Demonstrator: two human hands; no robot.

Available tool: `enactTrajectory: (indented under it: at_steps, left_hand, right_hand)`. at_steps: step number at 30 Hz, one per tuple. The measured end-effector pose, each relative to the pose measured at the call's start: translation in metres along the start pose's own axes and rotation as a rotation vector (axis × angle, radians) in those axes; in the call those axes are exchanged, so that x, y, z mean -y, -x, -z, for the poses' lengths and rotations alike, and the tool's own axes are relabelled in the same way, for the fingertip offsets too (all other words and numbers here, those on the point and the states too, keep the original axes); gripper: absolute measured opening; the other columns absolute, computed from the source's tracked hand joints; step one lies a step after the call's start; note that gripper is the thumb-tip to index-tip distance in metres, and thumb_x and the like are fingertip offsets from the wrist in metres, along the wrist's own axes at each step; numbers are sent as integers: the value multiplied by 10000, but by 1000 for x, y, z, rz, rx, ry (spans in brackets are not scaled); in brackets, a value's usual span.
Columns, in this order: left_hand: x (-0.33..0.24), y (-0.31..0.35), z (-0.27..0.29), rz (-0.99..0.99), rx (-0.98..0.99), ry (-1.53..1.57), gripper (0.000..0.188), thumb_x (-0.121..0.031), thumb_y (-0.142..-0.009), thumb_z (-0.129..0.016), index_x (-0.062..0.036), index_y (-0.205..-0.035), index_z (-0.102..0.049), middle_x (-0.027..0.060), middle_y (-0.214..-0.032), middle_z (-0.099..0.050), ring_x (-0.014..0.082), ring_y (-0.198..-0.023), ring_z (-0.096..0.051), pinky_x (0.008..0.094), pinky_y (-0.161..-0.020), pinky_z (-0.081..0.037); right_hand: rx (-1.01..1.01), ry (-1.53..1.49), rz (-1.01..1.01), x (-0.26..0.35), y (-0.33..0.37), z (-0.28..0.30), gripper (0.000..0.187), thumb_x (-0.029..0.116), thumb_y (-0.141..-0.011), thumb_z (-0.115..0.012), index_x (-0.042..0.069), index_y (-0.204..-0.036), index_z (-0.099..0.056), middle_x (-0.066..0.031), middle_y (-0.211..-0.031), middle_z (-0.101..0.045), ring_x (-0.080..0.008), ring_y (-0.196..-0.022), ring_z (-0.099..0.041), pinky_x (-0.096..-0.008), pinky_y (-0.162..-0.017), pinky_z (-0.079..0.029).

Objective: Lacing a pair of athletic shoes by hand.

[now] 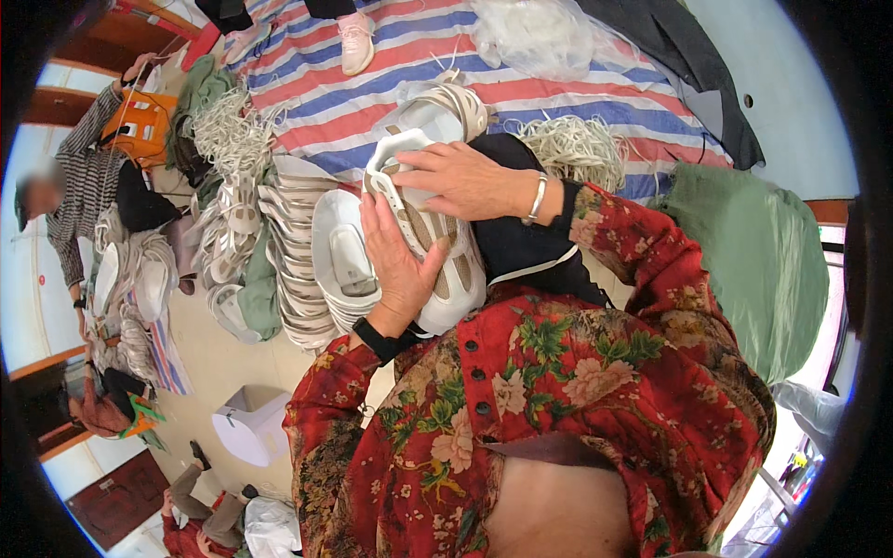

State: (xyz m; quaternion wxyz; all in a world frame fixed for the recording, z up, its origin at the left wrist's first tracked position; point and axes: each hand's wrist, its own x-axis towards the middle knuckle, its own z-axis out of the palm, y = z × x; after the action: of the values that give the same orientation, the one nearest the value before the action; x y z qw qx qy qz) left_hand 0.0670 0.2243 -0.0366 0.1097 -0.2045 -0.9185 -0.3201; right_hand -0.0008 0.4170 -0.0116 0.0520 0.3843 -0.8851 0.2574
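A white and tan shoe upper (458, 279) lies across my lap, its opening facing away from me. My left hand (395, 256) rests along its left side, fingers stretched out and thumb apart. From the right, my right hand (465, 181) reaches over the opening, fingers spread against the upper's edge. Part of the shoe upper is hidden beneath both hands. Just beyond it sits another pale upper (437, 112). Close to my left hand stands a stack of nested white uppers (339, 246), with a taller stack of uppers (298, 251) beside it.
A striped sheet (391, 42) covers the floor ahead, carrying a bundle of white laces (581, 153) and clear plastic bags (535, 37). More laces (228, 135) lie left. Green sacking (744, 270) is at right. Other people sit at left, near a white bin (251, 428).
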Motion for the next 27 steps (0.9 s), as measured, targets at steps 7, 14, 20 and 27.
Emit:
enactTrajectory:
  at_steps: [7, 14, 20, 27]
  left_hand:
    - [-2, -5, 1, 27, 66, -14, 939, -312, -780, -652, 69, -1439, -101, 314, -1469, -143, 438, -1375, -145, 455, -1124, -125]
    - [-12, 8, 6, 106, 8, 145, 734, -201, -861, -545, 56, -1440, -174, 268, -1499, -153, 370, -1406, -139, 425, -1134, -99]
    - [-27, 21, 20, 112, 116, 111, 738, -148, -830, -579, 70, -1423, -197, 300, -1482, -149, 402, -1385, -162, 438, -1121, -129]
    - [-80, 3, 46, 34, 435, 488, 422, -112, -874, -567, 24, -1265, -486, 140, -1217, -546, 259, -1137, -508, 361, -988, -369]
  right_hand:
    - [161, -25, -127, 0, -12, 4, 509, 221, -810, -646, 141, -1282, -471, -123, -1353, -430, -318, -1147, -487, -442, -898, -418]
    - [102, -286, 104, 26, 74, 33, 378, 277, -803, -672, 66, -1096, -561, -182, -1270, -482, -348, -1134, -484, -444, -938, -401]
    - [210, 169, 107, 48, 144, 21, 98, 217, -781, -580, 138, -805, -634, -37, -1152, -587, -221, -1247, -436, -541, -1061, -248]
    - [-80, -666, -137, 64, 108, 34, 221, 219, -853, -574, 18, -764, -591, -101, -643, -617, -269, -585, -614, -373, -513, -448]
